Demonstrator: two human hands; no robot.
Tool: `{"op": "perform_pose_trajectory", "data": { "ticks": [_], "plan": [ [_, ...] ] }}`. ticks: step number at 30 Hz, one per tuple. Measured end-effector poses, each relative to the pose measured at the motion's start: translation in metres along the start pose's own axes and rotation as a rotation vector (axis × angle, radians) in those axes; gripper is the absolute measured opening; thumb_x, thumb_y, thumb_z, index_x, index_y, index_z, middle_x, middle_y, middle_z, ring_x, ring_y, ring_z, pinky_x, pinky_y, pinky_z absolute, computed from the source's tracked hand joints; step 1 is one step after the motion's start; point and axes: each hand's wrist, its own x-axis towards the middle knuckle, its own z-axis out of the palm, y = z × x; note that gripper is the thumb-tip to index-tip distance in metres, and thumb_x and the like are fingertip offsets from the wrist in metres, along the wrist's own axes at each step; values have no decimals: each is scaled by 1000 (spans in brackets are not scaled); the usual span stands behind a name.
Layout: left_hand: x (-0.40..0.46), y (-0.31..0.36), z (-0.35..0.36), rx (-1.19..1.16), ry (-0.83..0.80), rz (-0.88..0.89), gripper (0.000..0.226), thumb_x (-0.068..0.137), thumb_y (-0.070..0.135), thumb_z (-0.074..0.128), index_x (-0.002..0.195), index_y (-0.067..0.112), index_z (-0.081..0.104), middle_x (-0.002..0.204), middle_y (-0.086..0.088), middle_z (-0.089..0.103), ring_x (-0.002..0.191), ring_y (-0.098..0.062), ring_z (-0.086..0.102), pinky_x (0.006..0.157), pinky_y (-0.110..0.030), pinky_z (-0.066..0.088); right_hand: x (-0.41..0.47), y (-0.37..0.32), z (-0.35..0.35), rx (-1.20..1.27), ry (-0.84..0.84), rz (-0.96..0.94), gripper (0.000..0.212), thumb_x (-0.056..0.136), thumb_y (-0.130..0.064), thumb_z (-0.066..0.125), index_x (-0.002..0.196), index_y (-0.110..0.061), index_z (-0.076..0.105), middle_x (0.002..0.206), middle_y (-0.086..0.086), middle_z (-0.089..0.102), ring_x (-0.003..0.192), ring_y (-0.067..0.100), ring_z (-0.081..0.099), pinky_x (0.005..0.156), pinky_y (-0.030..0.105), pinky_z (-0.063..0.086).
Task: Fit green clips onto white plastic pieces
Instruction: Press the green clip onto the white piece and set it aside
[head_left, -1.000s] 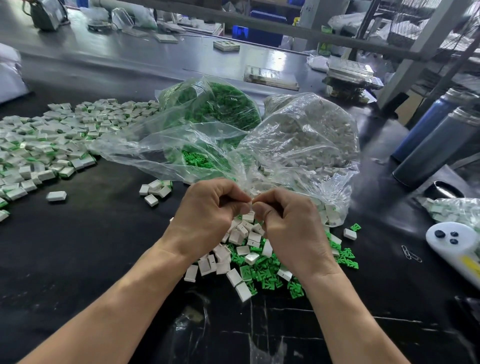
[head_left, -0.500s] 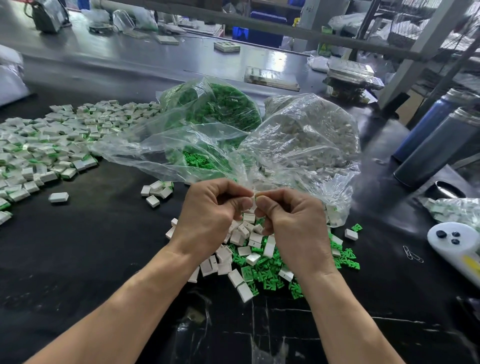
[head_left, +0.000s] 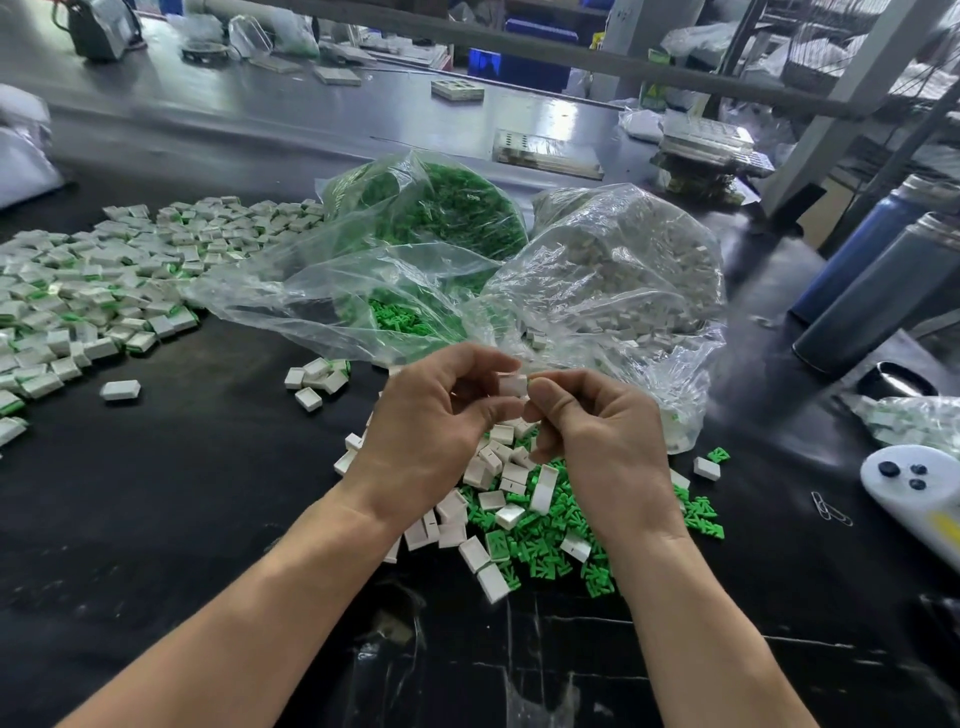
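My left hand (head_left: 431, 421) pinches a small white plastic piece (head_left: 511, 385) between thumb and fingertips. My right hand (head_left: 597, 436) meets it from the right, its thumb and forefinger pressed against the piece's end; whether a green clip sits between them is hidden. Below both hands lies a loose heap of green clips (head_left: 550, 551) mixed with white pieces (head_left: 491, 470). A clear bag of green clips (head_left: 441, 208) and a clear bag of white pieces (head_left: 623, 275) lie behind the hands.
A wide spread of assembled white-and-green pieces (head_left: 88, 291) covers the black table (head_left: 156, 493) at the left. Two dark bottles (head_left: 883, 291) stand at the right. A white controller (head_left: 914, 488) and paper clips (head_left: 828, 506) lie at the right edge.
Both hands have opened slightly at the fingertips, so the white piece between them now shows. They stay above the same heap.
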Motion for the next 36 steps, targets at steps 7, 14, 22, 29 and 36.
{"op": "perform_pose_trajectory", "data": {
  "ticks": [7, 14, 22, 29, 36],
  "plan": [
    [0, -1, -6, 209, 58, 166, 24, 86, 14, 83, 106, 23, 75, 92, 12, 73, 86, -7, 72, 79, -18, 58, 1, 2, -1, 206, -68, 148, 12, 90, -17, 77, 87, -5, 78, 76, 11, 73, 56, 16, 60, 54, 30, 59],
    [2, -1, -9, 155, -25, 145, 29, 87, -6, 76, 99, 19, 76, 94, 10, 71, 89, -10, 72, 80, -23, 60, 4, 2, -13, -7, -202, 61, 10, 96, -15, 73, 87, -13, 77, 75, 5, 72, 63, 15, 64, 61, 25, 57],
    [0, -2, -3, 233, -48, 212, 23, 89, -3, 75, 104, 14, 78, 92, 10, 68, 88, -9, 71, 79, -23, 59, 3, 0, -15, -74, -176, 36, 11, 94, -17, 76, 84, -15, 78, 71, 3, 71, 59, 13, 61, 58, 23, 54],
    [-4, 2, 0, 209, 39, 180, 26, 88, 9, 80, 109, 24, 75, 95, 17, 70, 90, -2, 70, 79, -12, 54, 3, 0, -12, 50, -119, 38, 9, 89, -19, 79, 84, -11, 79, 73, 8, 73, 57, 17, 60, 56, 30, 57],
    [-3, 9, -3, -5, 10, -10, 16, 89, 7, 78, 97, 21, 76, 88, 7, 76, 82, -11, 73, 79, -33, 63, 0, -3, -10, -70, -81, -96, 19, 99, -26, 68, 88, -14, 78, 78, 6, 75, 59, 16, 59, 56, 31, 54]
  ]
}}
